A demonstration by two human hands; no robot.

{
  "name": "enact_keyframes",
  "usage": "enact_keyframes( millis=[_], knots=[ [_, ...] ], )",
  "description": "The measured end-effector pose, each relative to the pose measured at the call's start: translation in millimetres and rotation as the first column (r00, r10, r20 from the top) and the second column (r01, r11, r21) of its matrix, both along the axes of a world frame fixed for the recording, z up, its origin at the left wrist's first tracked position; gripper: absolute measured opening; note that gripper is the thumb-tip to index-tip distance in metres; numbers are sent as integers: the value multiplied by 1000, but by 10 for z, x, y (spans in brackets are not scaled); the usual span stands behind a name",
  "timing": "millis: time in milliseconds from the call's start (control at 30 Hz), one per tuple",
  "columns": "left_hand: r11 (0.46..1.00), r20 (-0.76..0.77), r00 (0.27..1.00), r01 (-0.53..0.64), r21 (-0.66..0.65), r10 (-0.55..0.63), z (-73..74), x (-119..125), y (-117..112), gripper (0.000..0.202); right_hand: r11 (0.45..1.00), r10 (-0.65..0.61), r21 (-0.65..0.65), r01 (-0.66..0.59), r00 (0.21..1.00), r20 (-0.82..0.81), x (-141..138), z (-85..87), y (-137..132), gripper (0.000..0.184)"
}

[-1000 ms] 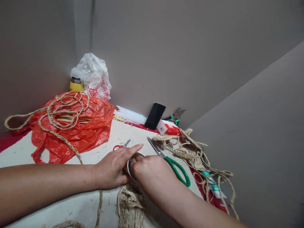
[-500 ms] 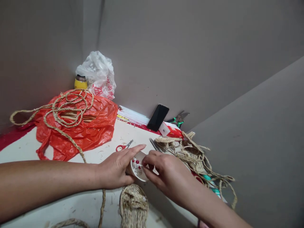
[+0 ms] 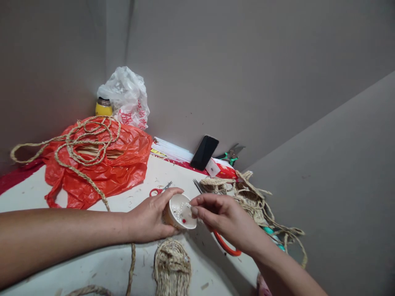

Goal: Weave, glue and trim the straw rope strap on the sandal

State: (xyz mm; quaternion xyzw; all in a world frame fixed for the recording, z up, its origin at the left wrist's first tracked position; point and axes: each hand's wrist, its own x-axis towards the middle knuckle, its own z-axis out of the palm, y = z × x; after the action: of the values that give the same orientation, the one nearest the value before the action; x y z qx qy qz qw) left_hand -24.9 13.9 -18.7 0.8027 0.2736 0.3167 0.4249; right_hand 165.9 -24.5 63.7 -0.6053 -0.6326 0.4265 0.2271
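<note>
My left hand [image 3: 156, 216] is wrapped round a white paper cup [image 3: 173, 224], which tilts toward me and to the right. Inside the cup are small clear and pearly beads [image 3: 178, 210] and a red bead [image 3: 184, 220]. At the cup's right rim my right hand [image 3: 216, 211] is closed in a pinch; whatever lies between its fingertips is too small to make out. Just below the cup, a woven straw piece [image 3: 173, 263] lies on the table, with a few shiny beads on it. Orange-handled scissors [image 3: 226, 244] lie partly hidden under my right hand.
Braided straw cord [image 3: 92, 139] lies coiled on a red plastic bag [image 3: 129, 164] at left. Small red scissors [image 3: 157, 191] rest behind the cup. A phone [image 3: 204, 153] and green-handled pruners [image 3: 230, 156] are along the wall. A tangled straw braid pile [image 3: 249, 193] sits at right.
The cup has turned so that more of its outside shows, and the beads inside have shifted. My right hand has drawn back to the rim, with its fingers turned and the orange handle now visible.
</note>
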Motion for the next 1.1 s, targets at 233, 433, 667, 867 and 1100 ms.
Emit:
enact_keyframes(
  millis=[233, 433, 667, 867, 1100],
  knots=[
    [998, -42, 999, -13, 55, 16, -50, -6, 18, 84, 996, -75, -58, 67, 985, -157, 64, -36, 46, 23],
    [999, -65, 998, -3, 48, 6, -22, -35, 9, 84, 989, -122, -111, 94, 950, -289, 62, -94, 83, 24],
    [999, -72, 997, 23, 43, -20, -13, -62, 2, 84, 983, -131, -165, 75, 921, -367, 43, -111, 84, 24],
    [999, -96, 994, 47, 27, -44, 67, -115, -58, 92, 981, -150, -169, 93, 920, -361, 67, -131, 91, 29],
    [995, 102, 992, -78, 68, 71, 125, -127, -61, 52, 984, -137, -151, 89, 929, -343, 57, -100, 66, 31]
  ],
)
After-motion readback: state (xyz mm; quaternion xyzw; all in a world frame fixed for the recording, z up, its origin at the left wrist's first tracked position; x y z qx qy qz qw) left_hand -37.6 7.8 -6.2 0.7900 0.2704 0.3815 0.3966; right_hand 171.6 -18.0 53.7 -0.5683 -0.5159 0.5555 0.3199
